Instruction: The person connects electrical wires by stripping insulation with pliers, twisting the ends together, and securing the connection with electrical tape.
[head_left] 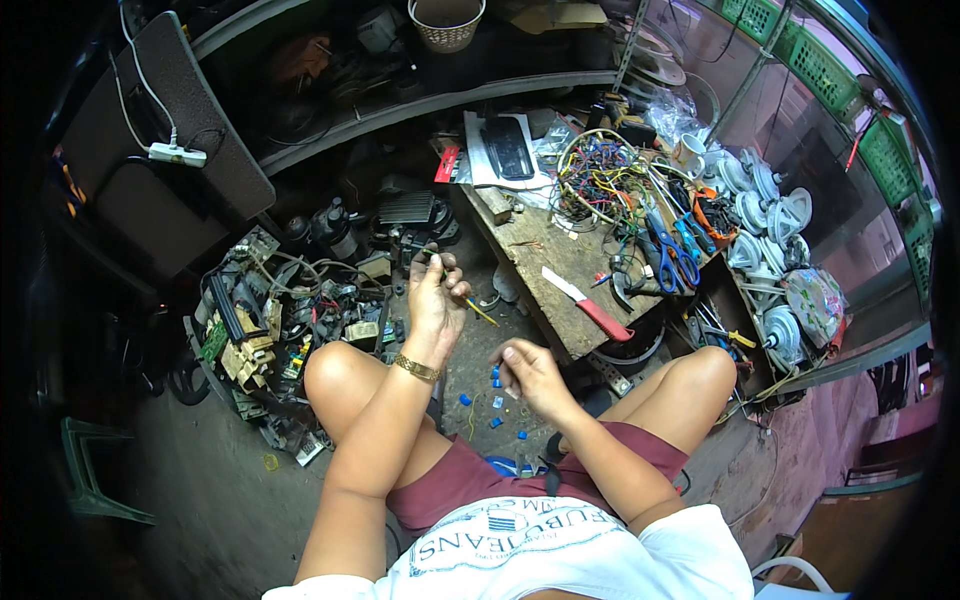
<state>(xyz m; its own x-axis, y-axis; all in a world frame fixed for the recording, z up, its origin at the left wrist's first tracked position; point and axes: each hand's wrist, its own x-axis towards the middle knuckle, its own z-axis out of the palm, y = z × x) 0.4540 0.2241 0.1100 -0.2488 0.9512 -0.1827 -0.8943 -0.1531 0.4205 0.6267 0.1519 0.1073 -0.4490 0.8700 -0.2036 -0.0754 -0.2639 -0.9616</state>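
Note:
My left hand (437, 290) is raised between my knees, fingers closed on a small thin piece, with a yellow wire (483, 312) trailing below it to the right. My right hand (527, 372) is lower and to the right, fingers curled and pressed together; what they hold, if anything, is too small to tell. Several small blue pieces (465, 399) lie on the floor (455, 360) beneath my hands. A knife with a red handle (600, 320) rests on the worn wooden bench (550, 305) just beyond my right hand.
A heap of electronic parts (255, 335) lies by my left knee. Tangled wires (600, 180), blue scissors (675, 265) and pliers (740, 340) are at the right, beside white plastic discs (765, 245). A dark panel (155, 110) stands at upper left; a green plastic chair (105, 470) is at far left.

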